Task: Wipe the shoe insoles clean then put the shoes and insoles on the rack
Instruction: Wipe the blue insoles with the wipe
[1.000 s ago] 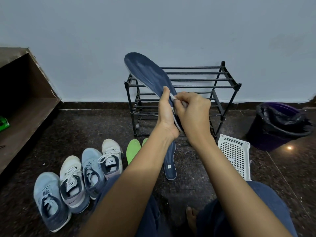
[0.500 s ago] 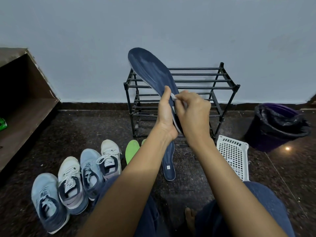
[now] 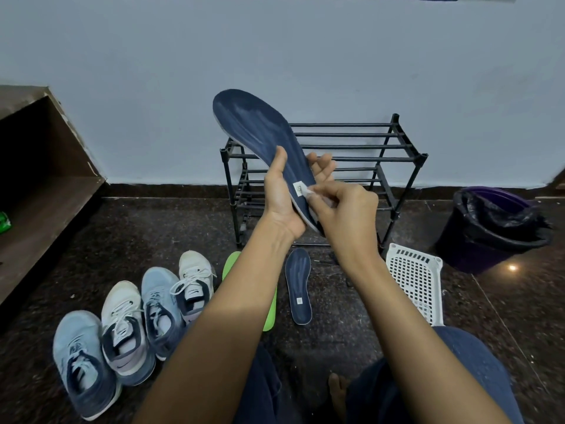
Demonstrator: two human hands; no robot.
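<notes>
Navy insole [image 3: 256,130] held tilted before black rack [image 3: 351,146], left hand [image 3: 279,197] gripping its edge; right hand [image 3: 348,212] pinching white wipe [image 3: 312,195] against its heel, second insole [image 3: 298,286] on floor [image 3: 183,228]

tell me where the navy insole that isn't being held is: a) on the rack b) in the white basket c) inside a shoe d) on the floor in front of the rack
d: the second navy insole lies flat on the floor, between the green insole and the white basket.

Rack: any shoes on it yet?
No, the rack shows only bare shelves, and four shoes stand on the floor left of it.
</notes>
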